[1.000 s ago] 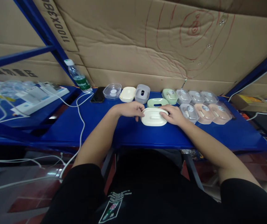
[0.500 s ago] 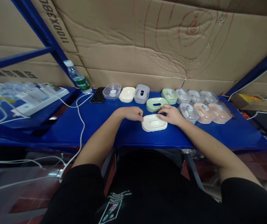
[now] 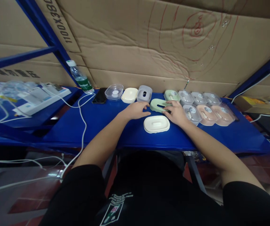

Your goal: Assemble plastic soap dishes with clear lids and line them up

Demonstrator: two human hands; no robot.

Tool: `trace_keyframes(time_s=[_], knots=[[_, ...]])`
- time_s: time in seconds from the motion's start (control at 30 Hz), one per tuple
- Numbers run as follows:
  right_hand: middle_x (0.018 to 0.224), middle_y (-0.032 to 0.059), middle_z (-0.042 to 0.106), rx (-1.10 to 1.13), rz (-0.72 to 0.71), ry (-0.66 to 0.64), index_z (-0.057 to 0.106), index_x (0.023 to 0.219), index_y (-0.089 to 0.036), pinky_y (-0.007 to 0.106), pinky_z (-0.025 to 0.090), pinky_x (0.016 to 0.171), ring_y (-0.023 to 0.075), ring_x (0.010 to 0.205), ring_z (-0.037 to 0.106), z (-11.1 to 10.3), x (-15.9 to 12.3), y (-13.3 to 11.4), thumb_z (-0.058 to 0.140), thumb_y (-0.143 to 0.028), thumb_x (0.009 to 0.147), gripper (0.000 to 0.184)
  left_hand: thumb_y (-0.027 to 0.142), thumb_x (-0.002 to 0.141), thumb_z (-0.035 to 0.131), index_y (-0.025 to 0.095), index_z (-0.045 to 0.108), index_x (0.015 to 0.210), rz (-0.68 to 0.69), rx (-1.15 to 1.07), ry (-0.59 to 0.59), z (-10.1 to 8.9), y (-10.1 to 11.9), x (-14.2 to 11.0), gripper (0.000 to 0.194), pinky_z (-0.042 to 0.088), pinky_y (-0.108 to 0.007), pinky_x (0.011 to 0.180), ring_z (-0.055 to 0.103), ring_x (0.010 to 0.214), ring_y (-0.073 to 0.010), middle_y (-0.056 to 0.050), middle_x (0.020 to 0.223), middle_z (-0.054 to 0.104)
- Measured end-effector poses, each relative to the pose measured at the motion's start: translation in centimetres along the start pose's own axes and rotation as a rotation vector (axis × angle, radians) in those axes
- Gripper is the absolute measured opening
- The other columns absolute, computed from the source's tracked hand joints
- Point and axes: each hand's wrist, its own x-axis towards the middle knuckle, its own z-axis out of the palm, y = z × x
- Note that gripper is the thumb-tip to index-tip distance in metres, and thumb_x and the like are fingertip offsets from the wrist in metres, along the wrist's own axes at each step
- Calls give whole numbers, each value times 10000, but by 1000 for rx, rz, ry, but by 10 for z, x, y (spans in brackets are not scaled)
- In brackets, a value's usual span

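Observation:
A cream oval plastic piece (image 3: 157,124) with a raised bar in its middle lies flat on the blue tabletop in front of me. Just behind it is a pale green plastic box part (image 3: 157,105) with a long oval slot in its top. My right hand (image 3: 176,113) grips its right end, fingers over the top and thumb at the front. My left hand (image 3: 138,110) hovers off its left end, thumb and fingers apart, holding nothing. A grey box part (image 3: 144,94) with a similar slot stands behind my left hand.
Along the back are a clear container (image 3: 114,92), a cream tray (image 3: 129,95), a phone (image 3: 99,95) and a water bottle (image 3: 81,80). Several lidded boxes (image 3: 204,114) stand at right. A white cable (image 3: 84,121) crosses the left side.
Both hands have left the cream piece and moved back to the green box part. My right hand has taken its right end, and my left hand has opened near its left end.

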Motion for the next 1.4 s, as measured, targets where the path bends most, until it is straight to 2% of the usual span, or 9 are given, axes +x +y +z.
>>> trace_keyframes(time_s=[0.17, 0.3, 0.43, 0.53, 0.73, 0.83, 0.97, 1.2, 1.4], knots=[[1410, 133, 702, 216, -75, 101, 841, 1027, -252, 690, 494, 1196, 388, 1368, 644, -2, 1, 6, 736, -409, 980, 195, 467, 935, 774, 157, 673, 1373, 63, -6, 115, 0, 1, 0, 546, 544, -433, 1051, 713, 1215, -308, -155, 1335, 742], [1461, 116, 684, 376, -116, 113, 835, 1056, -271, 643, 515, 1212, 355, 1405, 646, -14, 0, 0, 724, -474, 1007, 237, 583, 920, 779, 163, 680, 1369, 135, -46, 228, -7, 1, -3, 623, 557, -397, 962, 719, 1074, -271, -149, 1298, 718], [1488, 93, 681, 489, -240, 54, 840, 1049, -290, 617, 528, 1216, 339, 1445, 628, -27, -1, -14, 767, -452, 990, 187, 721, 977, 629, 176, 693, 1362, 181, -124, 313, -13, -2, -5, 669, 550, -378, 871, 677, 859, -204, -130, 1254, 709], [1490, 71, 688, 533, -363, 16, 836, 1051, -305, 620, 518, 1226, 339, 1468, 610, -30, -1, -23, 800, -404, 966, 135, 771, 974, 588, 177, 694, 1379, 158, -143, 240, -12, -5, -4, 727, 544, -377, 843, 670, 822, -201, -136, 1245, 736], [1487, 71, 686, 533, -537, -11, 792, 970, -285, 584, 578, 1128, 325, 1411, 642, -22, -2, -34, 793, -345, 940, 67, 753, 928, 648, 154, 733, 1318, 84, -217, -79, 0, -7, 0, 719, 536, -339, 828, 737, 929, -233, -144, 1176, 804], [1458, 88, 694, 494, -541, -83, 744, 854, -263, 572, 586, 1108, 327, 1371, 660, -21, -3, -36, 811, -446, 912, 203, 705, 908, 694, 165, 774, 1219, 75, -250, -151, 2, -2, 0, 629, 529, -322, 808, 743, 911, -222, -111, 1084, 818], [1466, 101, 681, 418, -436, -234, 715, 814, -275, 586, 558, 1146, 347, 1394, 638, -24, -4, -36, 854, -614, 834, 367, 616, 858, 782, 184, 809, 1107, 94, -242, -202, 2, 5, 0, 500, 511, -306, 784, 730, 871, -204, -70, 979, 811], [1478, 129, 674, 362, -401, -317, 754, 1062, -273, 530, 576, 1101, 348, 1343, 670, -26, -4, -39, 828, -619, 855, 411, 525, 823, 836, 190, 821, 1040, 90, -257, -207, 2, 5, 0, 399, 508, -298, 757, 698, 797, -180, -41, 883, 792], [1468, 162, 689, 259, -478, -307, 676, 1405, -237, 527, 564, 1107, 363, 1307, 687, -31, -1, -41, 820, -626, 841, 700, 491, 813, 851, 167, 801, 991, 77, -321, -195, 0, 9, -2, 373, 507, -292, 721, 678, 751, -165, -33, 831, 766]])
